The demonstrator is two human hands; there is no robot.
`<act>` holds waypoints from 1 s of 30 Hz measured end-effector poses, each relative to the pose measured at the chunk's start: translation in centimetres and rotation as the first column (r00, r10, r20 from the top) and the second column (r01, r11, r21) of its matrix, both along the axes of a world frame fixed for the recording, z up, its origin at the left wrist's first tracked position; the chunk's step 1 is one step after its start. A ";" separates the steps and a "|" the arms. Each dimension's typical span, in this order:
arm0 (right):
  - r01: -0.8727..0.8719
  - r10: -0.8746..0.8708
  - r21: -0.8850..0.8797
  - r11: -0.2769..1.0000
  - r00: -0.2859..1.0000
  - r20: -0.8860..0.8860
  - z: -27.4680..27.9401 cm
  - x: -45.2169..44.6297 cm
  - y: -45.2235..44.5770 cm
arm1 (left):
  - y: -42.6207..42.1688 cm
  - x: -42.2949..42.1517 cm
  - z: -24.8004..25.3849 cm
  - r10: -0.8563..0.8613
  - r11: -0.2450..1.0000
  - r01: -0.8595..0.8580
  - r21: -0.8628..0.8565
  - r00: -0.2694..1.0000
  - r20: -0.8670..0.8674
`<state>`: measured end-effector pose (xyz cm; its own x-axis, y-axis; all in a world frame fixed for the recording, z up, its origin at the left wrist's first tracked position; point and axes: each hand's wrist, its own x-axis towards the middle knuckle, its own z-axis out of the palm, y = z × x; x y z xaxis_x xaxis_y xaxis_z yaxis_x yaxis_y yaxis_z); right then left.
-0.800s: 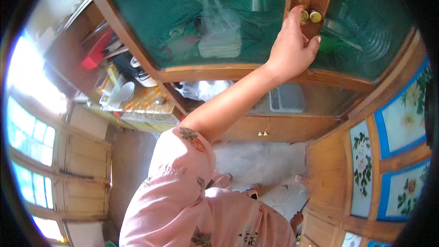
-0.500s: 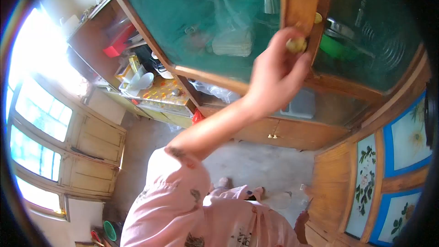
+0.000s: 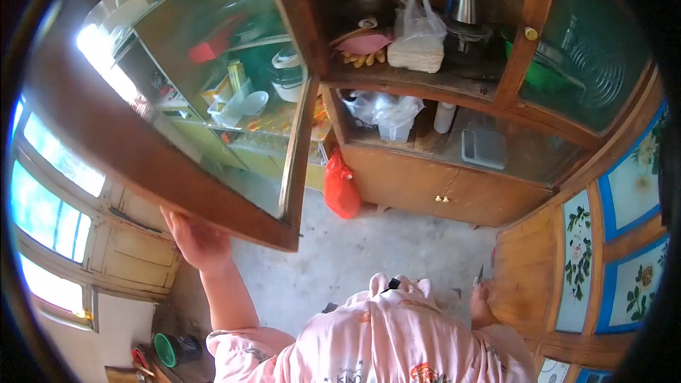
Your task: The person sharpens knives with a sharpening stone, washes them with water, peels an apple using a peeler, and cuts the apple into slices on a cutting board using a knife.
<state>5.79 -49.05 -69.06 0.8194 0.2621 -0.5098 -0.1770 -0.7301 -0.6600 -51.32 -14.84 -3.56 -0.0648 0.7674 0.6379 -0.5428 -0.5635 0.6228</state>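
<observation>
A wood-framed glass cabinet door (image 3: 191,170) stands swung open on the left. My left hand (image 3: 198,241) is closed on its outer edge, with some fingers hidden behind the frame. Low on the right, my right hand (image 3: 482,303) is closed around a small knife (image 3: 480,274), its narrow blade pointing up. Inside the open cabinet (image 3: 415,86), a white packet in a clear plastic bag (image 3: 418,42) sits beside a steel thermos cup (image 3: 464,1). Left of the bag lies a pink item (image 3: 364,42) above yellowish, finger-like pieces.
A second glass door (image 3: 578,57) with a round knob is closed on the right. Below the shelf are a grey plastic tray (image 3: 484,147) and white plastic bags (image 3: 383,110). A red bag (image 3: 342,186) hangs by the lower cabinet. A green bucket (image 3: 167,350) stands at lower left.
The left glass door has swung open toward me and to the left. My left hand has moved from its knob area down and left with it. The shelf contents are now uncovered.
</observation>
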 end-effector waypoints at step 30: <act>0.055 0.028 0.381 0.923 0.978 -0.209 23.4 -8.1 11.2 | 11.7 34.5 -15.6 -0.759 0.484 0.374 -0.791 0.630 -0.166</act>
<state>-2.32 -37.88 -45.70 0.7118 0.4603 -0.5306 -0.3474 -0.4258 -0.8355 -16.82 -3.16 -19.16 0.6807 0.6984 -0.2209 -0.1284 0.4106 0.9027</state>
